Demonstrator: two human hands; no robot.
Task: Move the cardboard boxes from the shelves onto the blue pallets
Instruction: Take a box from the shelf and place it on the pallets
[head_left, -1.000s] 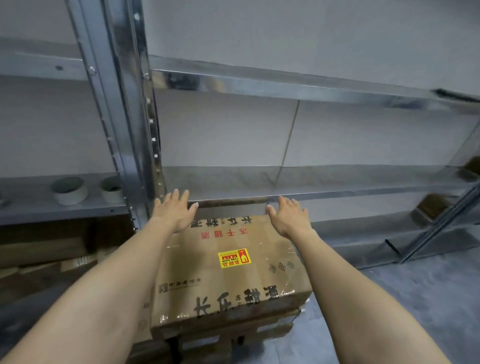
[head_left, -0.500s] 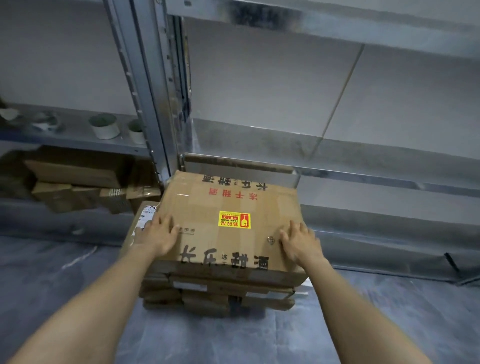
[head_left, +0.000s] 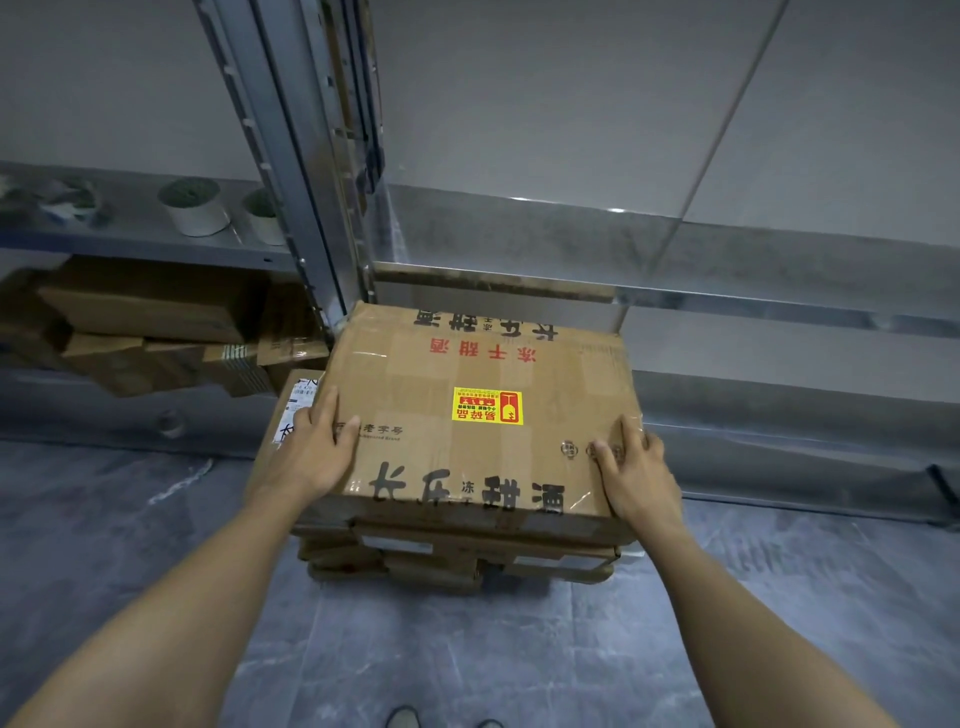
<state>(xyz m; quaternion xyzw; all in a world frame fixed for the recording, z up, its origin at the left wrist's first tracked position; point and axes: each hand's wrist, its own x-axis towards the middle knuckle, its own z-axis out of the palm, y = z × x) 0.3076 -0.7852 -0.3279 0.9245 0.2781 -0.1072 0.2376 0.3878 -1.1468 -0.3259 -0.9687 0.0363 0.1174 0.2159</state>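
Left shelf: a metal board at the left, carrying two white round pots.
Boxes under the left shelf: several brown cartons, piled untidily in the shadow below that board.
Upright post: a metal post of the rack, standing just behind the far left corner of the cardboard box.
Left hand: it lies flat on the top of the cardboard box at its left edge. The fingers are stretched, a little spread, and press on the cardboard; they grip nothing.
Cardboard box: it rests on a stack of flatter cartons, which stands on the grey floor in front of the rack. It has black and red printed characters and a yellow sticker in the middle of its top.
Right hand: it rests on the near right corner of the box top. The thumb lies on the top, and the fingers are almost straight along the right edge, touching the cardboard.
Right shelf: a low metal board behind the box.
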